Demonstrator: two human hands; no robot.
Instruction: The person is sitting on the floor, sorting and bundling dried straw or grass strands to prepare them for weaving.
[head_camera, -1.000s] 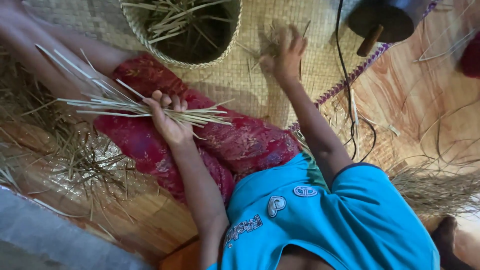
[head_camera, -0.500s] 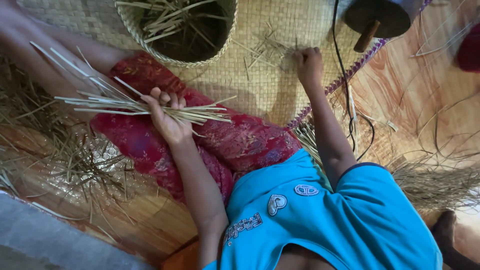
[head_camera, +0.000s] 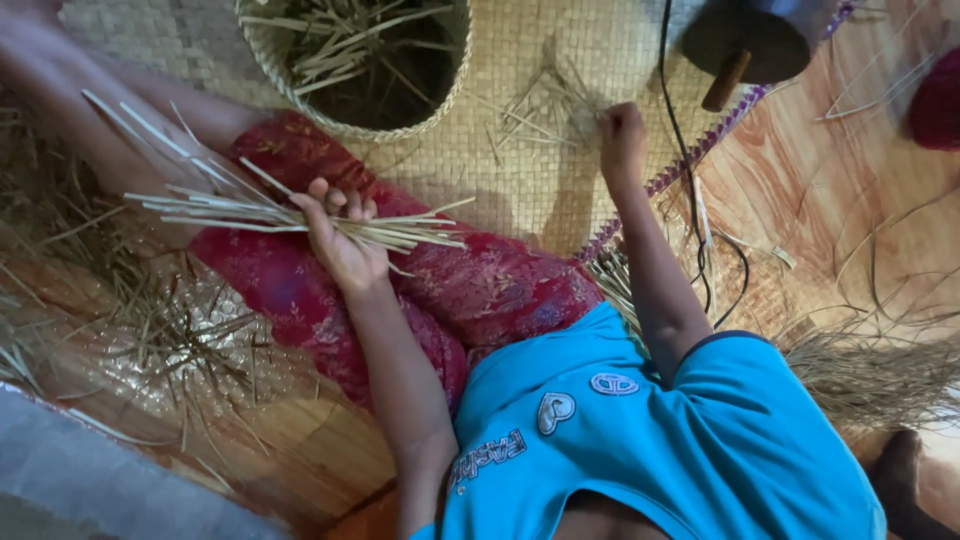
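Two hands are at work over a woven mat (head_camera: 520, 190) on the floor. One, the left hand (head_camera: 340, 245), rests on the lap against a red patterned cloth (head_camera: 470, 290) — its fingers (head_camera: 330, 198) are curled shut around a bundle of pale straw strips (head_camera: 290, 215), which fans out to both sides of the fist, the longer ends spreading toward the picture's left. The right hand (head_camera: 622, 140) is stretched out over the mat, fingers closed in a loose fist at the edge of a small scatter of loose strips (head_camera: 545, 105); it touches them, though whether any strip is actually pinched I cannot tell.

Just beyond the lap stands a round woven basket (head_camera: 455, 85) holding more cut strips. A black cable (head_camera: 672, 120) runs down the mat beside the right forearm, and a dark round object with a wooden handle (head_camera: 745, 50) sits near the top edge. Dry straw litter (head_camera: 150, 320) lies on the floor beside the cloth — more of it, a brushy heap (head_camera: 870, 375), shows past the blue shirt (head_camera: 650, 440).
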